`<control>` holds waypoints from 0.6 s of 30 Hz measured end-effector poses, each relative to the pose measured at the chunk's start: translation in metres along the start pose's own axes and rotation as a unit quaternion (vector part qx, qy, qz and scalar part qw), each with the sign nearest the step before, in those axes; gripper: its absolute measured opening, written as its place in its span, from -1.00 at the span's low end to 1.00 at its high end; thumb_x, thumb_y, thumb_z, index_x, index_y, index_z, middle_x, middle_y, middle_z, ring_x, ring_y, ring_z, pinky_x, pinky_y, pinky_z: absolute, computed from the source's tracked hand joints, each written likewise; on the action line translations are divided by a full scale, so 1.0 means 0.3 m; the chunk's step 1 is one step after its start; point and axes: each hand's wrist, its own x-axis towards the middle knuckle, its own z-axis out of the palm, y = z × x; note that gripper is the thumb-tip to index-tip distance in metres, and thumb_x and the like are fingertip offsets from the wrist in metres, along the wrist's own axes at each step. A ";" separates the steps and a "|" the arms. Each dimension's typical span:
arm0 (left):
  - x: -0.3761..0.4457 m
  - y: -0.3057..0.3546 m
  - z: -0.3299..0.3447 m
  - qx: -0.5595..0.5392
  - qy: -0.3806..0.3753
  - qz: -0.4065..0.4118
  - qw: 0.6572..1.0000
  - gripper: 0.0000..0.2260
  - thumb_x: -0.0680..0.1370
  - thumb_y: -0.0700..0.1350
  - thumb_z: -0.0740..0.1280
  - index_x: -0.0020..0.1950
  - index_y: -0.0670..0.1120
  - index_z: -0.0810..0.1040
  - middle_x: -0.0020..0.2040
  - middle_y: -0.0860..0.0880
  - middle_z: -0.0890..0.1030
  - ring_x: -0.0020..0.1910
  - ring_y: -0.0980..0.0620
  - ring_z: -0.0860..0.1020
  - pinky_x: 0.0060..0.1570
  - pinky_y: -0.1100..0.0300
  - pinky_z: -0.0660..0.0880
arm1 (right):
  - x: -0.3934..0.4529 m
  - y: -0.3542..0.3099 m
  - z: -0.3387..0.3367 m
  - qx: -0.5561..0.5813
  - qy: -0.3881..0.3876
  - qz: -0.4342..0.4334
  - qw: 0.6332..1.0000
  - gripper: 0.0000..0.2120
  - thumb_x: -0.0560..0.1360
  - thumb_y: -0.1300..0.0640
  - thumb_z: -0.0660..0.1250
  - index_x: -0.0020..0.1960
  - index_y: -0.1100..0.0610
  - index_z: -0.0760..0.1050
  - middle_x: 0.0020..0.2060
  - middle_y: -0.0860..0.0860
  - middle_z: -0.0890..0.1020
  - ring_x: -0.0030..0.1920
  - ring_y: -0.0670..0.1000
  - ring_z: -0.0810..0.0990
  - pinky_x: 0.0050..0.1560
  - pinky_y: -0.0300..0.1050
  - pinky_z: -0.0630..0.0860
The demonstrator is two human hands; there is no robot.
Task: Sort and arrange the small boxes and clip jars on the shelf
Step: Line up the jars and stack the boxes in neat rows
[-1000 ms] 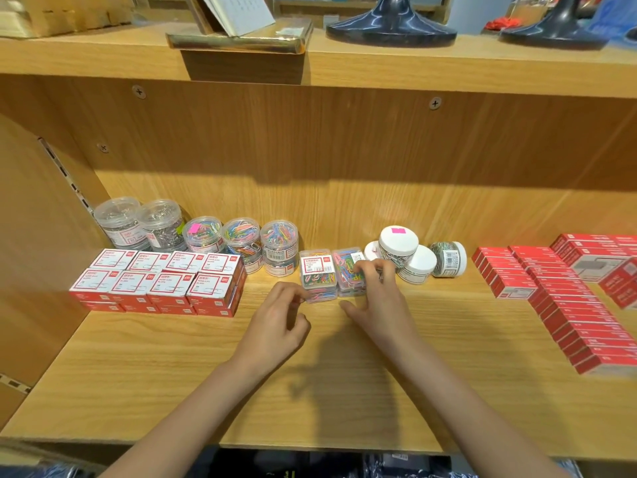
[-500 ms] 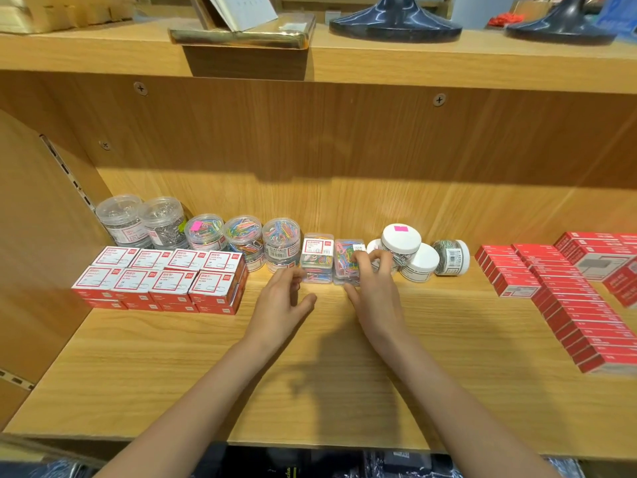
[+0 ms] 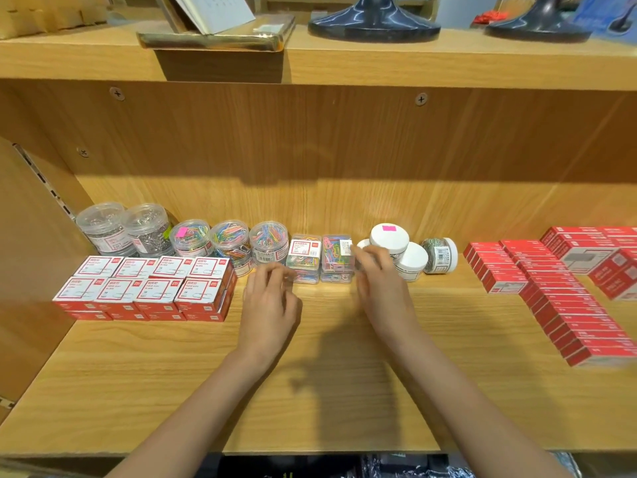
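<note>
Shelf board [image 3: 310,401] nearest, bare front portion. Left hand [image 3: 269,305] and right hand [image 3: 382,291] mid-shelf, fingers loosely curled, blurred; whether either touches or pinches a box, cannot tell. Just beyond fingertips: two clear clip boxes [image 3: 320,258], side by side, apparently stacked on another pair, in back row. Done, by appearance: red-and-white boxes [image 3: 148,288] blocked at left, clip jars [image 3: 227,239] lined behind. Left: white-lidded jars [image 3: 400,251] jumbled, one jar [image 3: 439,255] on its side.
</note>
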 end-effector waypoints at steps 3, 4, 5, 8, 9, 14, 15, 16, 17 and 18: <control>0.011 0.066 -0.002 -0.001 0.030 0.068 0.997 -0.76 0.45 -0.16 0.15 0.04 -0.15 0.50 0.02 -0.07 0.47 0.03 0.00 0.37 0.06 0.21 0.26 | -0.023 0.071 -0.117 0.041 0.132 0.020 0.990 -0.73 0.47 0.36 0.22 0.16 0.23 0.47 0.01 0.15 0.50 -0.04 0.15 0.51 -0.08 -0.18 0.36; 0.024 0.094 0.009 -0.003 0.021 0.087 0.996 -0.75 0.45 -0.15 0.14 0.06 -0.15 0.50 0.03 -0.07 0.47 0.04 0.00 0.37 0.07 0.20 0.27 | -0.028 0.112 -0.158 0.036 0.164 0.038 0.985 -0.76 0.47 0.35 0.24 0.13 0.24 0.47 -0.01 0.15 0.50 -0.03 0.15 0.49 -0.06 -0.21 0.32; 0.042 0.120 0.027 -0.005 0.012 0.099 0.995 -0.73 0.45 -0.13 0.14 0.08 -0.14 0.50 0.05 -0.08 0.48 0.05 0.00 0.38 0.07 0.17 0.29 | -0.028 0.155 -0.193 0.024 0.181 0.063 0.981 -0.76 0.46 0.32 0.26 0.13 0.25 0.46 -0.01 0.16 0.49 0.00 0.15 0.46 -0.02 -0.19 0.29; 0.105 0.206 0.095 -0.013 -0.020 0.098 0.995 -0.64 0.43 -0.06 0.18 0.19 -0.13 0.46 0.13 -0.10 0.48 0.10 -0.07 0.42 0.12 0.10 0.33 | -0.009 0.296 -0.217 0.091 0.089 0.201 0.971 -0.55 0.41 0.14 0.40 0.24 0.18 0.35 0.10 0.13 0.49 0.14 0.16 0.43 0.15 -0.05 0.32; 0.124 0.225 0.113 -0.017 -0.038 0.096 0.995 -0.61 0.44 -0.04 0.22 0.24 -0.12 0.45 0.14 -0.11 0.47 0.12 -0.10 0.43 0.14 0.07 0.34 | 0.001 0.310 -0.214 0.145 0.050 0.240 0.958 -0.48 0.36 0.04 0.42 0.25 0.10 0.33 0.11 0.07 0.51 0.15 0.12 0.46 0.18 0.05 0.37; 0.206 0.292 0.197 0.015 -0.118 0.060 0.991 -0.44 0.46 0.10 0.35 0.40 -0.03 0.30 0.22 -0.07 0.45 0.23 -0.08 0.37 0.24 0.06 0.17 | 0.033 0.348 -0.166 0.233 0.029 0.282 0.930 -0.62 0.46 0.08 0.37 0.20 0.08 0.31 -0.03 -0.02 0.54 0.06 0.08 0.55 0.02 -0.09 0.43; 0.216 0.300 0.213 0.034 -0.119 0.053 0.991 -0.43 0.47 0.14 0.33 0.41 -0.01 0.27 0.22 -0.05 0.46 0.23 -0.06 0.36 0.20 0.11 0.12 | 0.038 0.348 -0.164 0.255 0.032 0.281 0.925 -0.64 0.44 0.10 0.39 0.15 0.05 0.32 -0.02 0.00 0.55 0.05 0.08 0.56 0.01 -0.06 0.45; 0.221 0.311 0.224 0.052 -0.120 0.048 0.990 -0.43 0.47 0.16 0.31 0.41 0.00 0.26 0.21 -0.03 0.48 0.21 -0.05 0.37 0.15 0.14 0.09 | 0.042 0.348 -0.162 0.283 0.030 0.278 0.917 -0.63 0.41 0.10 0.43 0.10 -0.01 0.32 0.00 0.03 0.55 0.04 0.08 0.57 0.02 0.00 0.50; 0.225 0.319 0.231 0.061 -0.120 0.042 0.990 -0.43 0.46 0.18 0.31 0.40 0.01 0.26 0.20 -0.02 0.50 0.19 -0.05 0.37 0.12 0.14 0.08 | 0.044 0.359 -0.155 0.293 0.036 0.268 0.917 -0.59 0.35 0.11 0.48 0.07 -0.06 0.33 0.03 0.06 0.54 0.05 0.07 0.56 0.05 0.03 0.52; 0.227 0.322 0.235 0.062 -0.115 0.036 0.991 -0.43 0.46 0.18 0.31 0.39 0.01 0.28 0.17 -0.02 0.52 0.17 -0.07 0.38 0.11 0.14 0.09 | 0.047 0.364 -0.158 0.281 0.050 0.246 0.926 -0.54 0.30 0.13 0.52 0.06 -0.07 0.35 0.06 0.07 0.50 0.06 0.03 0.51 0.10 -0.03 0.50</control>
